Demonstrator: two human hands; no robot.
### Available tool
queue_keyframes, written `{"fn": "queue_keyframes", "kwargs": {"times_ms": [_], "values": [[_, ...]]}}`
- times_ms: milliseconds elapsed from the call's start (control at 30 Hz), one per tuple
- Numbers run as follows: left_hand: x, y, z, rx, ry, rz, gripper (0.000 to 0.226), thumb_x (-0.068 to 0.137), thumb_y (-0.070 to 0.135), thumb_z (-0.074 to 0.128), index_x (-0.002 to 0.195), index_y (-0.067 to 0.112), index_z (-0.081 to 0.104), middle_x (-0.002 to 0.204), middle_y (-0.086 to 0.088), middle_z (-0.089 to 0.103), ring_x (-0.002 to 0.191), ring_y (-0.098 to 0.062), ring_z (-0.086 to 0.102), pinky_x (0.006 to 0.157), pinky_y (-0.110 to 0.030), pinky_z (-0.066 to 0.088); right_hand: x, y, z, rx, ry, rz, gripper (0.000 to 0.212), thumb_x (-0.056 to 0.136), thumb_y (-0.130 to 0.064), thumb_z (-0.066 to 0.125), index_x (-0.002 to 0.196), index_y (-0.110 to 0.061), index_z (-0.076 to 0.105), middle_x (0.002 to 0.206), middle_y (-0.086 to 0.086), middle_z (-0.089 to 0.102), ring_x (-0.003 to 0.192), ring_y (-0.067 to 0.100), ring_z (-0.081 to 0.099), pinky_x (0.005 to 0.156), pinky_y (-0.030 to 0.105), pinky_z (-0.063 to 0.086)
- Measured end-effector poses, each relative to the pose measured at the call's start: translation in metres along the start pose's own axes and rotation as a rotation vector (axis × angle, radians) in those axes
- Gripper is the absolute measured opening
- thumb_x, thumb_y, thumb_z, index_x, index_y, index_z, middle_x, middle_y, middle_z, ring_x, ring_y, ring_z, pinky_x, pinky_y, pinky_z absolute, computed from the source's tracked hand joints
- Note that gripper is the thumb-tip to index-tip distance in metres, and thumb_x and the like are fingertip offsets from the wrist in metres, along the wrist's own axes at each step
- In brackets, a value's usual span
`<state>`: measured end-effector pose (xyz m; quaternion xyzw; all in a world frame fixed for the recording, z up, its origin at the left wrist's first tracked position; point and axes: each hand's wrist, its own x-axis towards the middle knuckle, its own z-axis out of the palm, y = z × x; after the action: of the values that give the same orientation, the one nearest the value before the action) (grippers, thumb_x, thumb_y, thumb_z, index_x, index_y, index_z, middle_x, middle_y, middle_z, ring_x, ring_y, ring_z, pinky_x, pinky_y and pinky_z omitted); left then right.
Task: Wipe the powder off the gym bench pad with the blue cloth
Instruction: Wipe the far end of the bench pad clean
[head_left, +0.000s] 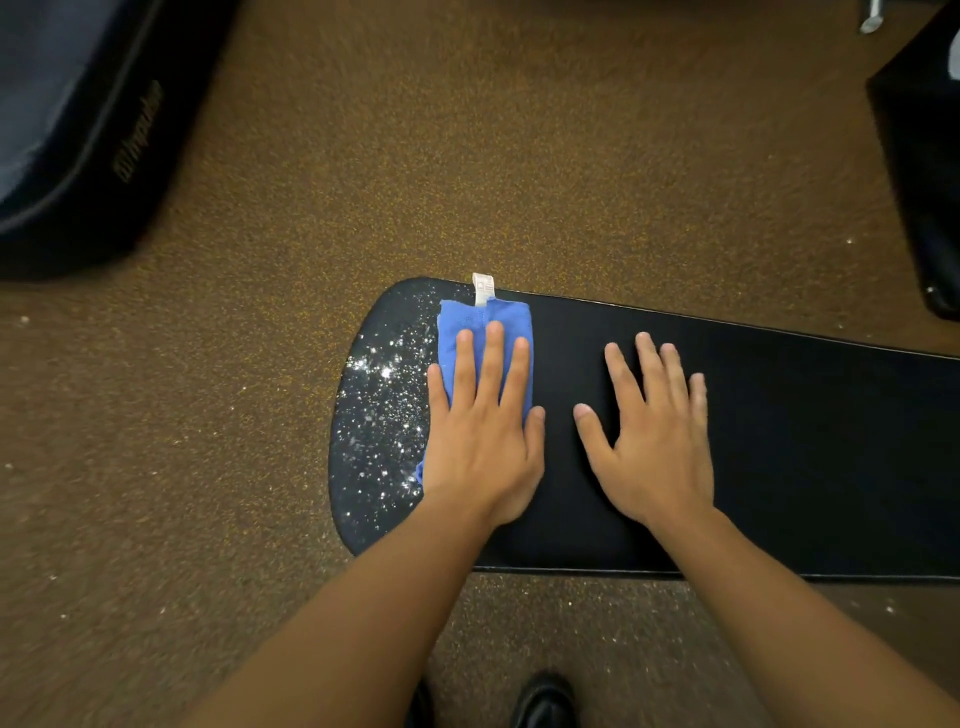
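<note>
A long black gym bench pad (810, 457) runs from the centre to the right edge. White powder (387, 410) speckles its rounded left end. The folded blue cloth (506, 319), with a white tag at its far edge, lies on the pad just right of the powder. My left hand (483, 431) presses flat on the cloth with straight fingers. My right hand (654, 431) rests flat on the bare pad to the right, fingers spread, holding nothing.
Brown speckled gym flooring (415, 156) surrounds the bench, with a few white specks on it. A dark padded piece of equipment (78, 130) lies at the upper left, another black one (924, 171) at the upper right. Black shoes (545, 701) show at the bottom.
</note>
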<state>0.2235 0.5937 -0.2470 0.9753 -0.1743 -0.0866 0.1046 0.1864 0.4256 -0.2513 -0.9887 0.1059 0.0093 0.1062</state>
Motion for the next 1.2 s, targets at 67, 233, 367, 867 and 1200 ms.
{"fn": "queue_keyframes", "kwargs": {"times_ms": [67,233,367,867,1200], "values": [[0.002,0.001,0.000,0.005,-0.010,-0.001,0.064,0.100,0.045,0.013,0.157,0.020,-0.002,0.165,-0.002,-0.011,0.149,-0.027,-0.021,0.120,-0.054,-0.003,0.001,0.000,0.000,-0.007,-0.006,0.005,0.071,0.092,-0.059,0.026,0.153,-0.023,0.024,0.163,0.007,0.014,0.151,0.025,0.004,0.121,0.050,0.005],[0.043,-0.010,-0.009,0.027,-0.016,0.001,0.060,0.103,0.041,0.017,0.157,0.020,0.000,0.165,-0.002,-0.009,0.150,-0.028,-0.015,0.120,-0.054,0.000,-0.001,0.000,-0.001,-0.023,-0.006,0.012,0.071,0.093,-0.058,0.026,0.153,-0.023,0.024,0.162,0.008,0.016,0.150,0.026,0.005,0.120,0.051,0.007],[0.062,-0.014,-0.015,0.022,-0.025,-0.020,0.060,0.104,0.039,0.019,0.157,0.019,0.000,0.165,-0.002,-0.008,0.150,-0.027,-0.014,0.120,-0.052,-0.001,0.000,-0.001,-0.001,-0.019,0.001,0.020,0.070,0.092,-0.058,0.027,0.153,-0.024,0.025,0.162,0.006,0.016,0.150,0.025,0.005,0.120,0.051,0.007],[0.008,0.005,0.005,-0.022,0.000,-0.008,0.062,0.102,0.042,0.018,0.157,0.015,0.007,0.165,-0.003,0.001,0.151,-0.030,-0.006,0.120,-0.056,0.003,0.000,-0.006,0.001,-0.019,0.012,0.042,0.071,0.092,-0.056,0.029,0.153,-0.022,0.025,0.163,0.008,0.015,0.150,0.026,0.005,0.120,0.051,0.006],[-0.018,-0.020,0.001,-0.013,0.044,-0.021,0.063,0.101,0.040,0.022,0.156,0.012,0.016,0.165,-0.006,0.006,0.151,-0.028,-0.002,0.119,-0.054,0.010,0.000,-0.005,0.001,-0.002,0.003,0.033,0.070,0.092,-0.056,0.030,0.153,-0.022,0.027,0.162,0.008,0.015,0.150,0.027,0.005,0.120,0.054,0.007]]}}
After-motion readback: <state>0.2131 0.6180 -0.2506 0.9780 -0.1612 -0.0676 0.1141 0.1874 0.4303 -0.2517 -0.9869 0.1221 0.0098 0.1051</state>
